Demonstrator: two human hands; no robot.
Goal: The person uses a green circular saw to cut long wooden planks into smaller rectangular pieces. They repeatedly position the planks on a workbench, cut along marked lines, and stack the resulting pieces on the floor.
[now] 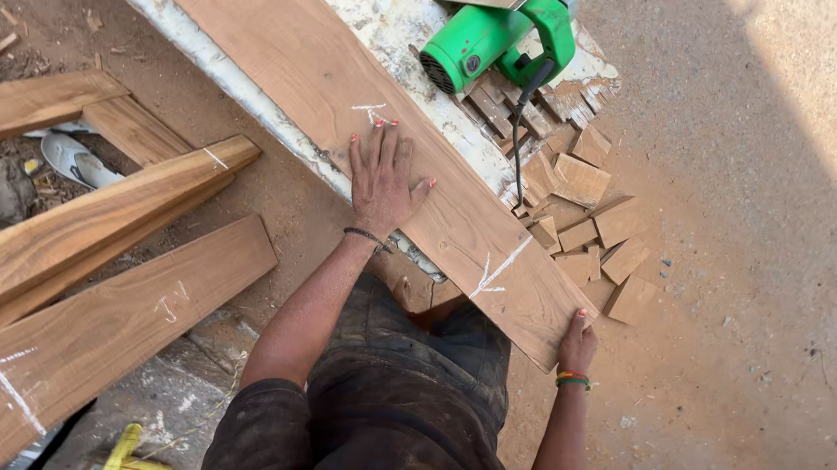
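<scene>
Left hand [380,177] flat on plank [350,95], right hand [577,341] gripping end

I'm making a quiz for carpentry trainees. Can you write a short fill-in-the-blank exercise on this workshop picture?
1. The left hand lies flat on top of the long wooden ____.
2. The right hand grips the plank at its near ____.
3. The power saw on the bench has a ____ body.
4. Small wooden offcuts lie in a heap to the person's ____.

Missing words: plank; end; green; right
</scene>
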